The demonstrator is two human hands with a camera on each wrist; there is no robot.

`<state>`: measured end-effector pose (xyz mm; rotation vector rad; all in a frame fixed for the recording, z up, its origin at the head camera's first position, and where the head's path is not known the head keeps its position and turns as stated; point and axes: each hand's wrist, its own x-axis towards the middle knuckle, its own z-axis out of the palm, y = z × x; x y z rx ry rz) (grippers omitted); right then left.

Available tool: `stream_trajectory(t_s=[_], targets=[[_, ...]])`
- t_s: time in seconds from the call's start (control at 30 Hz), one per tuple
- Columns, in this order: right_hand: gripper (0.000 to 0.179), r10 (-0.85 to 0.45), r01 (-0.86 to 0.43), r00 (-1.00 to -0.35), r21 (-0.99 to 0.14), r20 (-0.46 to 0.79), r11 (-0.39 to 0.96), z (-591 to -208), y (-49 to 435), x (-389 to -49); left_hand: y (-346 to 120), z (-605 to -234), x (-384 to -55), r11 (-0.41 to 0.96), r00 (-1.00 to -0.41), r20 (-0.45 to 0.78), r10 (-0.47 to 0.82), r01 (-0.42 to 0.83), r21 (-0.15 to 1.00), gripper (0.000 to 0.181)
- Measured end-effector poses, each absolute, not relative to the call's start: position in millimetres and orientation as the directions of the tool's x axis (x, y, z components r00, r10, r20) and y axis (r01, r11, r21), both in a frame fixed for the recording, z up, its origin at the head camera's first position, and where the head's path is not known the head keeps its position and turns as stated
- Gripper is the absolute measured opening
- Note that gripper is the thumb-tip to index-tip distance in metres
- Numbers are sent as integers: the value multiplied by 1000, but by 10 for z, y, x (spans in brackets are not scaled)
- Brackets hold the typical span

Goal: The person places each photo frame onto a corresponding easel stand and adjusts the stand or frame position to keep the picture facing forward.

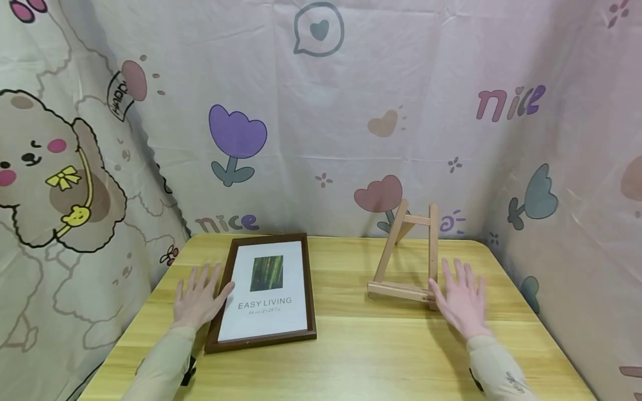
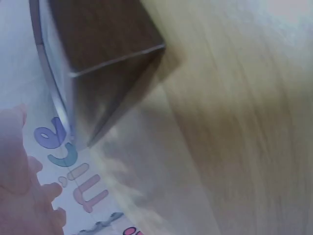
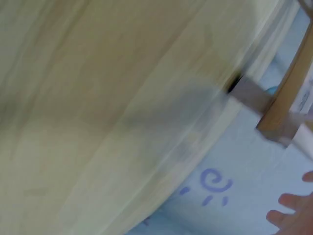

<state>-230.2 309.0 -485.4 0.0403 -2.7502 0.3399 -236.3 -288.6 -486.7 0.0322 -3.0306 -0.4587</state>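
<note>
A dark brown picture frame [image 1: 311,301] lies flat on the left part of the table, its white insert printed "EASY LIVING" under a small green picture. My left hand [image 1: 199,298] is beside its left edge with fingers spread, the thumb overlapping the frame in the head view. In the left wrist view a corner of the picture frame [image 2: 107,36] is close by the hand [image 2: 22,181]. On the right a small wooden easel [image 1: 401,291] stands upright. My right hand [image 1: 462,301], fingers spread, is just right of it, thumb overlapping the ledge's right end. Neither hand grips anything.
The light wood-grain table [image 1: 346,362] has rounded far corners. A printed curtain [image 1: 321,111] with flowers and lettering hangs behind it and along both sides. A dark cable [image 1: 85,381] runs down near the table's left edge.
</note>
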Motion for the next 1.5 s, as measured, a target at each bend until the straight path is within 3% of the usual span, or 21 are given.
stream_trajectory(t_s=[0.33,0.83,1.03,1.2,1.5], targets=[[70,-50,-161,-844,-164,534,973,-4765,2587,-2270,-2809,-4759,-2257,935,-1000,5,-8,-6,354,94],[71,-205,-343,-888,-295,412,892,-4753,1575,-2266,-2768,-4746,-2185,895,-998,-54,28,1,446,108],[72,-280,-382,-919,-458,278,802,-4784,1300,-2319,-2822,-4785,-2233,846,-993,-110,41,-24,532,118],[79,-321,-318,-940,-637,116,702,-4806,1161,-2357,-2883,-4816,-2239,802,-987,-143,76,-25,597,123],[87,-457,-270,-890,-806,0,526,-4876,983,-2488,-2968,-4944,-2204,758,-975,-169,142,-3,652,129]])
